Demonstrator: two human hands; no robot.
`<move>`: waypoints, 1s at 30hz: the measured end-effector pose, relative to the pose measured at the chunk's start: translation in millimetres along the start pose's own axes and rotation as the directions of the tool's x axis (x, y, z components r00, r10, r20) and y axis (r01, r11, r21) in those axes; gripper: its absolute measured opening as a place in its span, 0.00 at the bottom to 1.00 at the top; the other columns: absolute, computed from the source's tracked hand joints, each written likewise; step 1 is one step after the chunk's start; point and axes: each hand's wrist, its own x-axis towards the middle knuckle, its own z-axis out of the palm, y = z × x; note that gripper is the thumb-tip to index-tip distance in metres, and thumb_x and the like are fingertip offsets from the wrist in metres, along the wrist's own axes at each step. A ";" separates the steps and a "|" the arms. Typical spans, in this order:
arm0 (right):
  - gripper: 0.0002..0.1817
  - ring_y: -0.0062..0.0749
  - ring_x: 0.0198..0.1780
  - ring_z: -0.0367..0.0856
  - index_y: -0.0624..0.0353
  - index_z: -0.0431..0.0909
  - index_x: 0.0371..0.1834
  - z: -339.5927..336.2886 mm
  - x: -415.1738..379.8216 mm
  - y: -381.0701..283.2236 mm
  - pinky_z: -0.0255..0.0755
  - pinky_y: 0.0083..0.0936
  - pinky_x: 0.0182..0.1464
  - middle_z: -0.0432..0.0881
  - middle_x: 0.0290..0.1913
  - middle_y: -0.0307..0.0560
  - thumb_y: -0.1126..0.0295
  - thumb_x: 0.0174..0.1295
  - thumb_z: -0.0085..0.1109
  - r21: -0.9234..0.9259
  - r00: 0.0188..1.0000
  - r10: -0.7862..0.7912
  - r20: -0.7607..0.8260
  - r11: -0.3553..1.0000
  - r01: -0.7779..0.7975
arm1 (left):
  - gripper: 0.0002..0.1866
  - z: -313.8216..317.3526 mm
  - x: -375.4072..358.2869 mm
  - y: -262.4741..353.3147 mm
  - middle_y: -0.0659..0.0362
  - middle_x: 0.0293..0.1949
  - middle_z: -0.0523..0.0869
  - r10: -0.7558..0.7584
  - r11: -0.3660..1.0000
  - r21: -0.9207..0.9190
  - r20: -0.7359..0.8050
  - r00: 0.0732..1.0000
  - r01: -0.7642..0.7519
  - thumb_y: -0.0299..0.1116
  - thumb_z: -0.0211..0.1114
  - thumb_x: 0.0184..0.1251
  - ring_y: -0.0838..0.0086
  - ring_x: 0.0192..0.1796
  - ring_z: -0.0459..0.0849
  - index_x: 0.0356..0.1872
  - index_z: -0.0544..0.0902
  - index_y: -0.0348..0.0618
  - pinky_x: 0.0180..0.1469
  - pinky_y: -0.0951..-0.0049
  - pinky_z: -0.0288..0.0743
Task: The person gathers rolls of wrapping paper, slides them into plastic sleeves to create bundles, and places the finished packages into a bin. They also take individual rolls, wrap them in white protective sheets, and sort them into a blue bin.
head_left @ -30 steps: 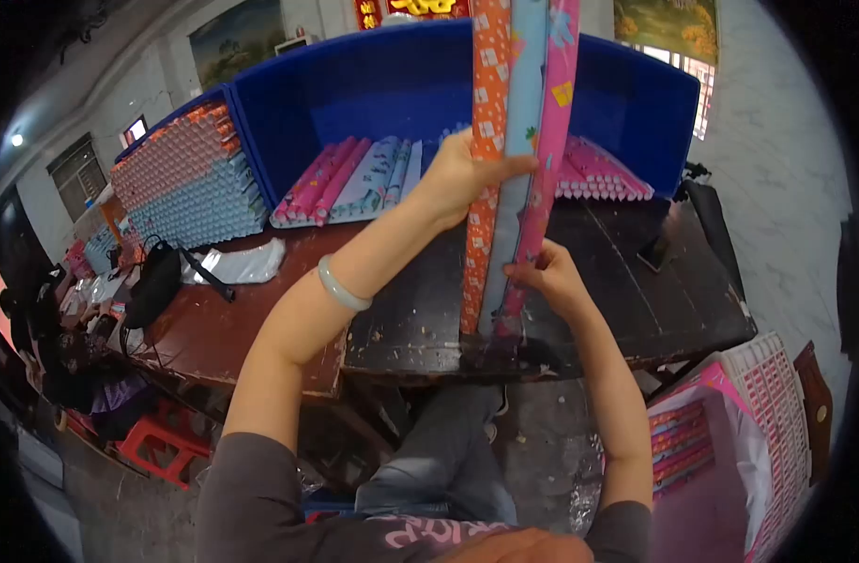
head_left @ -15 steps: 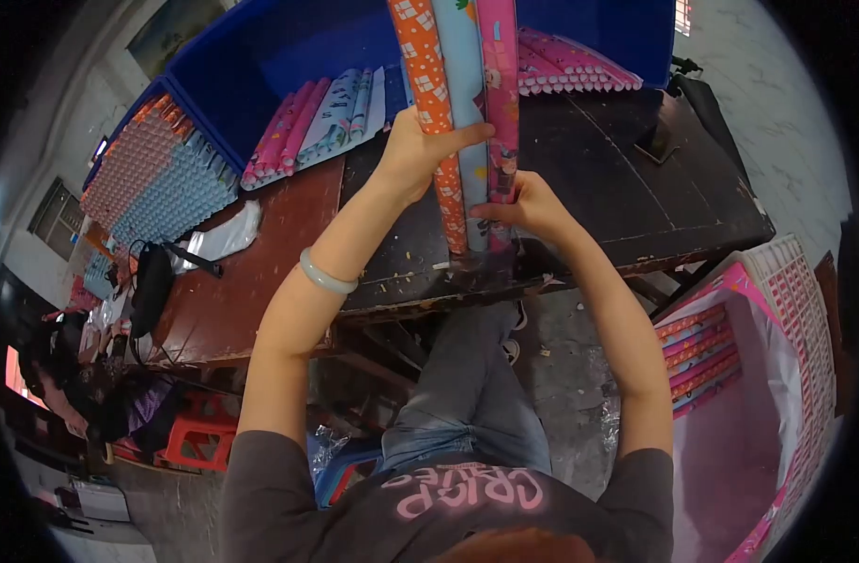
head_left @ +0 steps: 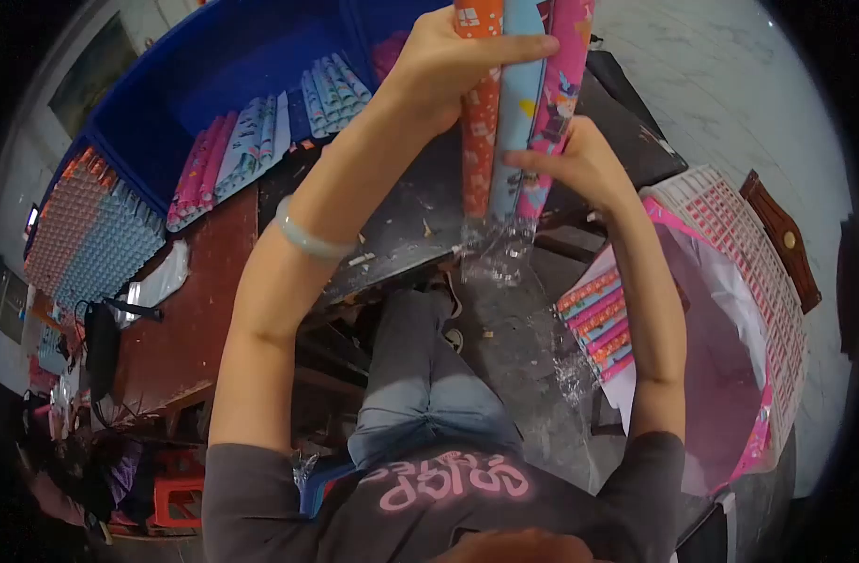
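Note:
Three rolls of patterned wrapping paper stand side by side in front of me: an orange roll (head_left: 479, 141), a light blue roll (head_left: 516, 103) and a pink roll (head_left: 562, 80). Clear plastic film (head_left: 500, 255) hangs crumpled below their lower ends, seemingly a sleeve around them. My left hand (head_left: 448, 66) is closed round the upper part from the left, its thumb lying across the rolls. Lower down, my right hand (head_left: 584, 167) grips them from the right, thumb over the blue roll. The upper ends run out of view.
A blue bin (head_left: 204, 94) on the dark table (head_left: 392, 216) holds pink and light blue rolls. Many more rolls are stacked at the left (head_left: 91, 225). On the right, a pink-lined white crate (head_left: 772, 319) contains several bundled rolls (head_left: 598, 324). A red stool (head_left: 179, 493) stands lower left.
Both hands have moved right and up with the three rolls, whose lower ends now hang past the table edge. The view has turned toward the crate on the right.

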 end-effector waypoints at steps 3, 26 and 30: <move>0.15 0.17 0.33 0.80 0.60 0.84 0.41 -18.0 -14.6 -0.2 0.74 0.20 0.39 0.86 0.33 0.38 0.68 0.52 0.73 0.020 0.999 -0.043 0.007 0.999 0.043 | 0.13 21.9 3.5 -10.6 0.55 0.38 0.87 -0.022 0.998 -0.057 0.009 1.000 0.022 0.25 0.72 0.55 0.68 0.40 0.87 0.42 0.81 0.37 0.45 0.66 0.82; 0.09 0.48 0.32 0.83 0.56 0.83 0.25 -41.0 -159.0 69.4 0.75 0.42 0.34 0.82 0.26 0.53 0.62 0.52 0.64 -0.940 0.929 0.359 0.092 0.339 -0.037 | 0.19 13.5 0.4 -62.6 0.52 0.42 0.86 -0.216 0.974 -0.084 -0.034 0.976 0.212 0.33 0.72 0.58 0.66 0.44 0.87 0.48 0.78 0.37 0.50 0.60 0.82; 0.17 0.47 0.48 0.81 0.56 0.78 0.50 -58.8 -136.3 -65.2 0.74 0.36 0.49 0.81 0.46 0.56 0.70 0.56 0.62 -0.834 0.738 -0.579 -0.348 0.550 0.038 | 0.19 18.7 -2.5 -78.4 0.53 0.42 0.86 -0.243 0.968 -0.076 -0.051 0.969 0.239 0.33 0.72 0.57 0.66 0.44 0.87 0.48 0.79 0.37 0.50 0.60 0.81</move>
